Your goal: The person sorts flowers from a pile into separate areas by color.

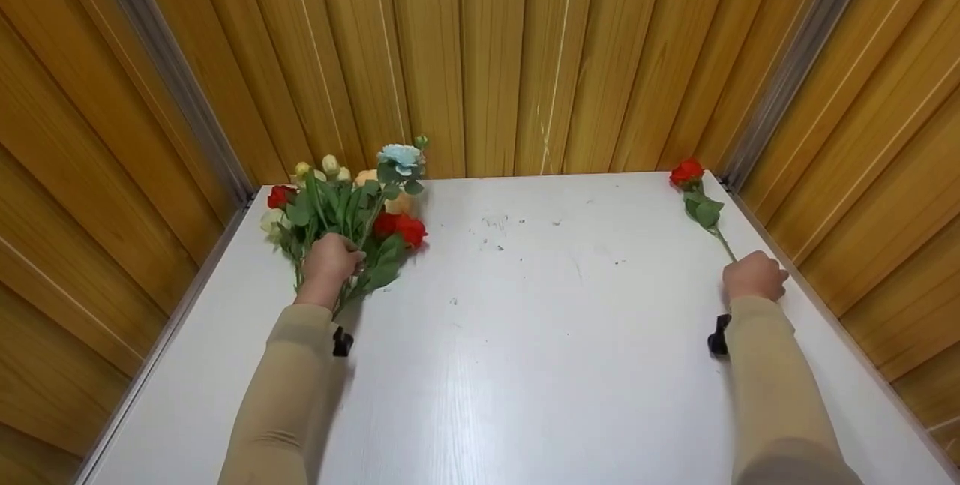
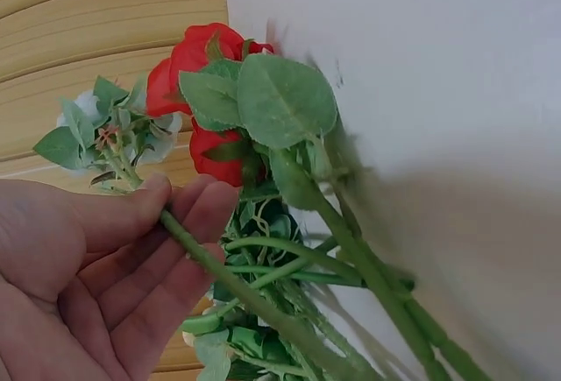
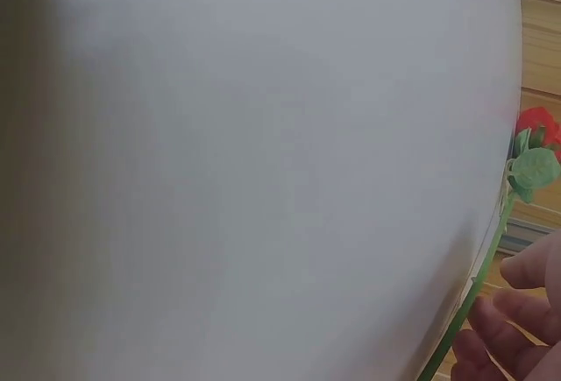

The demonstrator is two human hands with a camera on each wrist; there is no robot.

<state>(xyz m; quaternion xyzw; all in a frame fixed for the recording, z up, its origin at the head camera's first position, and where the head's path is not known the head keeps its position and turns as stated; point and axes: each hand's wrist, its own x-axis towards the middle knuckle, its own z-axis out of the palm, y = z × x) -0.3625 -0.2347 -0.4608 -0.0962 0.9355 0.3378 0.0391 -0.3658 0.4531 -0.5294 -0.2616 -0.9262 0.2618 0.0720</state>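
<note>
My left hand (image 1: 328, 266) pinches the green stem of an artificial light blue flower (image 1: 401, 158) between thumb and forefinger. That flower stands out above a pile of other artificial flowers, with a red rose (image 2: 206, 57) and its leaves close by in the left wrist view. At the table's right side, my right hand (image 1: 754, 276) is at the stem of a single red rose (image 1: 686, 173) lying on the table. In the right wrist view, its thumb and fingers (image 3: 504, 333) are apart, with the fingertips beside the stem (image 3: 469, 298).
The pile also has cream buds (image 1: 331, 164), orange blooms and many green leaves (image 1: 300, 208). Under everything is a white table (image 1: 525, 335) with small dark marks. Wood-patterned panels (image 1: 487, 58) and grey corner posts (image 1: 795, 50) surround the table.
</note>
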